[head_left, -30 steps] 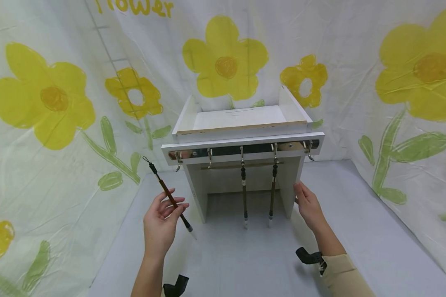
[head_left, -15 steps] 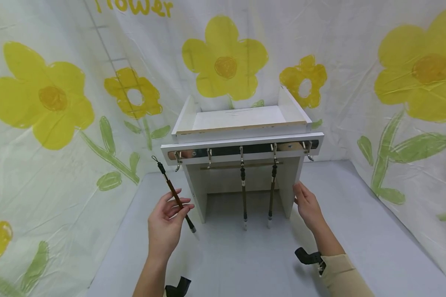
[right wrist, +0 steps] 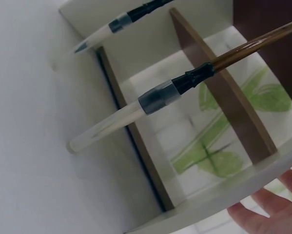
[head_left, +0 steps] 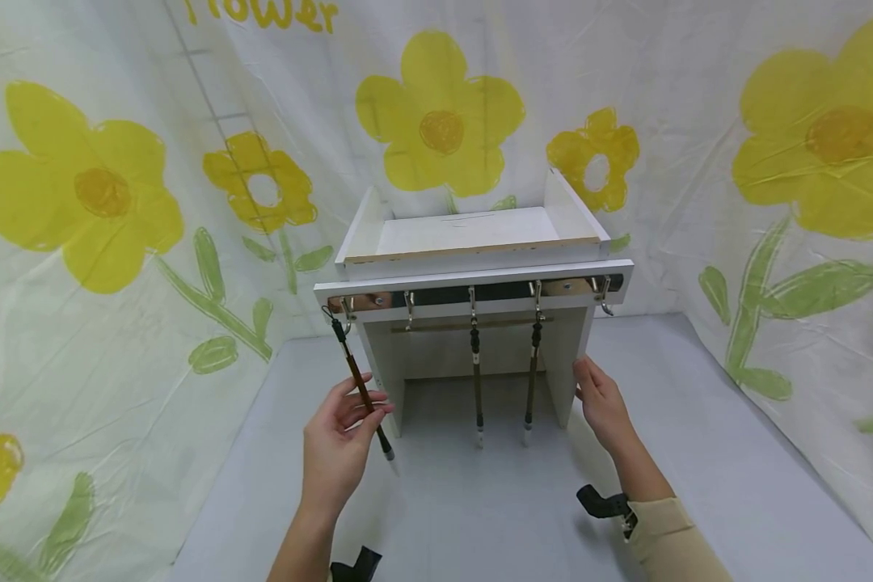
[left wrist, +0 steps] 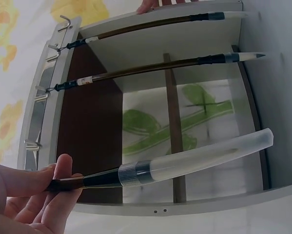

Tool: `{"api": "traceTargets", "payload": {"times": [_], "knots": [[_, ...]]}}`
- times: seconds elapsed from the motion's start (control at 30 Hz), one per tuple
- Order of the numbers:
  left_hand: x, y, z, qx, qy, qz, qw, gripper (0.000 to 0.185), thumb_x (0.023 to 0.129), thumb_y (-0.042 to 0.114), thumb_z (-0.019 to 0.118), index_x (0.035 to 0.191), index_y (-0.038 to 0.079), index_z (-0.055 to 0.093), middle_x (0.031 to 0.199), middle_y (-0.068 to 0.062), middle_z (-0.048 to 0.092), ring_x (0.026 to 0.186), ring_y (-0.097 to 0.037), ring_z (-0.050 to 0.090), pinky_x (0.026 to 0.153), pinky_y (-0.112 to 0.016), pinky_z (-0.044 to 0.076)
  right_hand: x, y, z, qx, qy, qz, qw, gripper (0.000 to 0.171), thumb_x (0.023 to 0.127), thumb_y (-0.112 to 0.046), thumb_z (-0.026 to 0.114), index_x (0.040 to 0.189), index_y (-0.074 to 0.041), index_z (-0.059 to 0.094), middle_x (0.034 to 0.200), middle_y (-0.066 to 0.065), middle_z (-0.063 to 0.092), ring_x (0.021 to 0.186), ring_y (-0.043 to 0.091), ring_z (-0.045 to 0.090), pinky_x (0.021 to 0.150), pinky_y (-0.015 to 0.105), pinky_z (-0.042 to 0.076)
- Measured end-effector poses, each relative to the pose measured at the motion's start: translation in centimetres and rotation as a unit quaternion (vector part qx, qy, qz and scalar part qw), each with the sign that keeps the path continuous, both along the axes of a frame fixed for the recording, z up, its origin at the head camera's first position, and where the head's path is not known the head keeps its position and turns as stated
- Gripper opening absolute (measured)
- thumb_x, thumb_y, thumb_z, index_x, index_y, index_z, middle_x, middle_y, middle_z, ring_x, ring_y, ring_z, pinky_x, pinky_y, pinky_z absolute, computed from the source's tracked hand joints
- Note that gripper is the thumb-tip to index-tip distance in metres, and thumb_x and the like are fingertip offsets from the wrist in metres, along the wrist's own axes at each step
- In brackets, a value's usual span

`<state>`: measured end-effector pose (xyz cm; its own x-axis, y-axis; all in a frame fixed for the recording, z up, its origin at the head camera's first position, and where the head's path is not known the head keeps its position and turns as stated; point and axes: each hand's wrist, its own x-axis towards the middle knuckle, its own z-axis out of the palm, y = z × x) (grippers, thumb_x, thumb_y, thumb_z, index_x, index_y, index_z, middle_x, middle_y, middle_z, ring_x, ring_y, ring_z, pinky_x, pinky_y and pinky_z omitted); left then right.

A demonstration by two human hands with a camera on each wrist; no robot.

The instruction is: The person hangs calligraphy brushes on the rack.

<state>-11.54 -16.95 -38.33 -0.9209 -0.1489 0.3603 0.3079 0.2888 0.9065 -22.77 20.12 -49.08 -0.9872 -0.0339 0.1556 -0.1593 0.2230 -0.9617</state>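
My left hand [head_left: 338, 449] pinches a calligraphy brush [head_left: 355, 368] by its brown handle, between thumb and fingers. The brush leans, its capped tip pointing down and right. At its upper end a black cord loop overlaps the leftmost hook [head_left: 347, 311] in the head view. In the left wrist view the clear cap [left wrist: 211, 155] over the bristles shows large. Two more brushes, a middle one [head_left: 477, 372] and a right one [head_left: 533, 372], hang from hooks on a white rack [head_left: 480, 267]. My right hand [head_left: 604, 408] rests its fingertips against the outside of the rack's right side panel [right wrist: 219, 202].
A mirrored metal strip [head_left: 436, 296] with several hooks runs along the rack's front. Below it, a brown crossbar [head_left: 440, 326] spans the rack. The rack stands on a grey-white table [head_left: 473, 509], before a curtain [head_left: 320, 97] printed with yellow flowers.
My left hand has moved right and slightly down, bringing the brush's loop from left of the rack to the leftmost hook. My right hand stays at the side panel.
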Motion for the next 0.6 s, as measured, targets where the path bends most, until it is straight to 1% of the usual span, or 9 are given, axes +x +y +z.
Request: {"api": "traceTargets", "payload": {"times": [0.17, 0.4, 0.6], "knots": [[0.03, 0.23, 0.03, -0.004, -0.004, -0.005, 1.0, 0.047, 0.091, -0.003, 0.071, 0.134, 0.012, 0.061, 0.111, -0.012, 0.074, 0.096, -0.02, 0.075, 0.086, -0.029, 0.06, -0.05, 0.06, -0.05, 0.0, 0.0, -0.003, 1.0, 0.065, 0.108, -0.053, 0.033, 0.161, -0.018, 0.026, 0.166, 0.01, 0.025, 0.151, 0.037, 0.028, 0.115, 0.06, 0.036], [0.13, 0.67, -0.01, -0.014, -0.004, -0.016, 0.9998, 0.049, 0.091, -0.006, 0.07, 0.131, 0.02, 0.062, 0.109, -0.007, 0.074, 0.096, -0.018, 0.075, 0.085, -0.03, 0.061, -0.01, 0.11, -0.04, -0.004, 0.001, -0.004, 1.0, 0.065, 0.108, -0.053, 0.034, 0.161, -0.017, 0.027, 0.166, 0.011, 0.027, 0.151, 0.037, 0.029, 0.114, 0.06, 0.036], [0.24, 0.9, -0.16, -0.022, -0.011, -0.013, 0.9996, 0.049, 0.09, -0.005, 0.071, 0.131, 0.02, 0.061, 0.108, -0.005, 0.074, 0.094, -0.017, 0.075, 0.084, -0.03, 0.061, -0.01, 0.11, -0.02, -0.005, 0.008, 0.0, 1.0, 0.064, 0.108, -0.052, 0.034, 0.161, -0.016, 0.027, 0.165, 0.012, 0.027, 0.15, 0.037, 0.03, 0.113, 0.059, 0.038]]}}
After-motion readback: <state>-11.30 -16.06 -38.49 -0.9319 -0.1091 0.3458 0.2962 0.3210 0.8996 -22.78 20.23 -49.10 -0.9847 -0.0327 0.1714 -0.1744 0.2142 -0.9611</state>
